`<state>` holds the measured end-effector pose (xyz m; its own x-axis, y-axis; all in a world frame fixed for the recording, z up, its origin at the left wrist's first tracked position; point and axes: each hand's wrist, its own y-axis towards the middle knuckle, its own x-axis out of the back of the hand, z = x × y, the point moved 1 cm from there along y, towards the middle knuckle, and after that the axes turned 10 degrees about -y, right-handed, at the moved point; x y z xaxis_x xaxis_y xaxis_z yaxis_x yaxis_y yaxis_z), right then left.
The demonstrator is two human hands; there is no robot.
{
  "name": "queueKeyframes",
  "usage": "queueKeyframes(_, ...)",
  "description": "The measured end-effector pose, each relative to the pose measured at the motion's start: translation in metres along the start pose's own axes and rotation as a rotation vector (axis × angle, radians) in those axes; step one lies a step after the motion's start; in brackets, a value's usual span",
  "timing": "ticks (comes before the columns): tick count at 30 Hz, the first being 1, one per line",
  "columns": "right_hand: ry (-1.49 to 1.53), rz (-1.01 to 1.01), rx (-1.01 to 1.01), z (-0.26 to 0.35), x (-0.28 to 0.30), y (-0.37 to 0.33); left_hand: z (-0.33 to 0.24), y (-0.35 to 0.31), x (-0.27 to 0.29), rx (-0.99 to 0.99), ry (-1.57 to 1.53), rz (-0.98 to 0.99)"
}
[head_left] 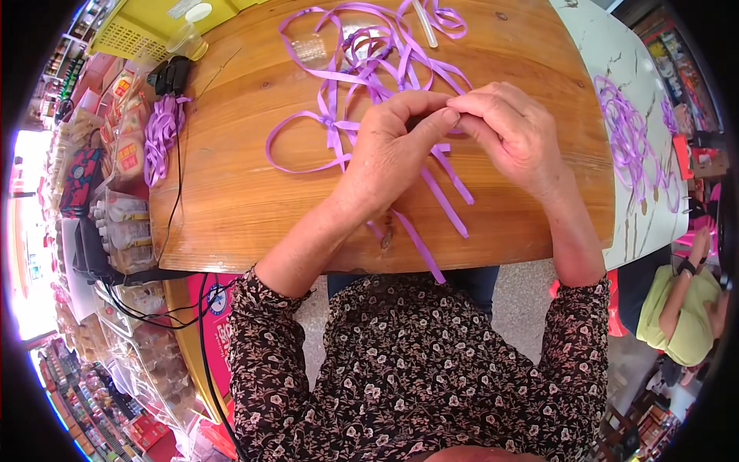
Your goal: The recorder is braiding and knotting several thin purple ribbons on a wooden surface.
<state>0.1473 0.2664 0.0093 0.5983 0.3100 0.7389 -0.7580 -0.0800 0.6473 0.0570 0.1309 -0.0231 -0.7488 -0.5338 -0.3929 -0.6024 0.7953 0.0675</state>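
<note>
Over the wooden table, my left hand (391, 150) and my right hand (514, 129) meet fingertip to fingertip, both pinched closed. A purple ribbon (446, 202) runs under and between them, its loose tails hanging toward me; the exact spot being pinched is hidden by the fingers. Beyond my hands lies a tangle of looped and knotted purple ribbon (331, 77). One tail (419, 248) reaches past the table's near edge. A clear plastic stick (425, 23) lies at the far side, close to the loops.
The wooden table (254, 192) fills the middle. A bundle of purple ribbon (164, 135) hangs at its left edge, near a black cable (179, 185). More ribbon (627, 138) lies on the white marbled table (573, 31). A yellow crate (142, 31) stands far left; a seated person (681, 308) is at right.
</note>
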Motion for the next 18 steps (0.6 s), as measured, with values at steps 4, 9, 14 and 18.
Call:
queueKeyframes(4,0.003,0.040,-0.090,-0.007,0.005,-0.002,-0.002,0.003,0.009,-0.045,0.125,0.000)
queueKeyframes(9,0.233,-0.047,-0.295,-0.034,0.019,-0.004,-0.008,0.002,0.014,-0.040,0.118,-0.121)
queueKeyframes(14,0.171,-0.009,-0.155,-0.027,0.015,0.000,-0.006,-0.001,0.014,-0.013,0.105,-0.119)
queueKeyframes(18,0.338,0.153,-0.239,-0.020,0.009,-0.003,-0.010,-0.002,0.015,-0.070,0.102,-0.157)
